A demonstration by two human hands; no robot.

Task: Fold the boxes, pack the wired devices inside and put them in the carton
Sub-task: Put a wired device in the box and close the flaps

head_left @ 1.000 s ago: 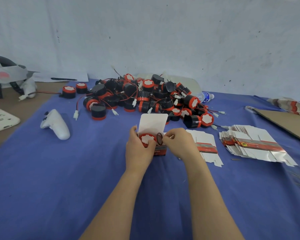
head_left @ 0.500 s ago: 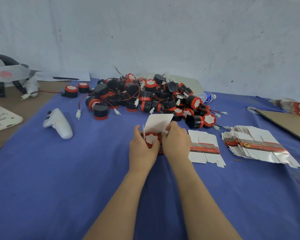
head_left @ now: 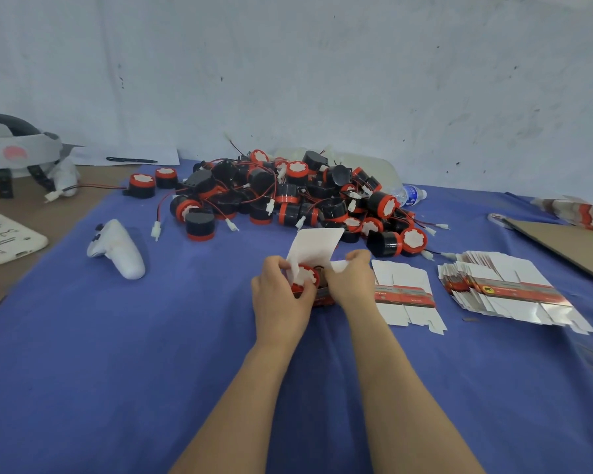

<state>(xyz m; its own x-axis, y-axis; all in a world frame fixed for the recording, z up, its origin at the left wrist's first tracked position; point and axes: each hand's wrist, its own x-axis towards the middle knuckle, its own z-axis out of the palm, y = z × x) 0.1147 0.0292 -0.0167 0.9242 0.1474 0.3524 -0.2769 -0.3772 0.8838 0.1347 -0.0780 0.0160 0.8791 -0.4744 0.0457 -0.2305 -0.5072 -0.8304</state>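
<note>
The scene is evenly and softly lit; only faint shadows are cast on the blue cloth-covered tabletop (head_left: 117,354). Edges are bowed by wide-angle distortion and slightly blurred.

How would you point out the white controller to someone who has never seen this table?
Start at the blue cloth and its heap of black-and-red wired devices. Left of the heap, alone on the cloth, lies the controller: smooth, white and curved, with no wire.

My worktable (head_left: 18,200), draped in blue cloth (head_left: 117,371), meets a scuffed whitish wall (head_left: 322,80) before me; bare brown tabletop shows at its left edge.
</note>
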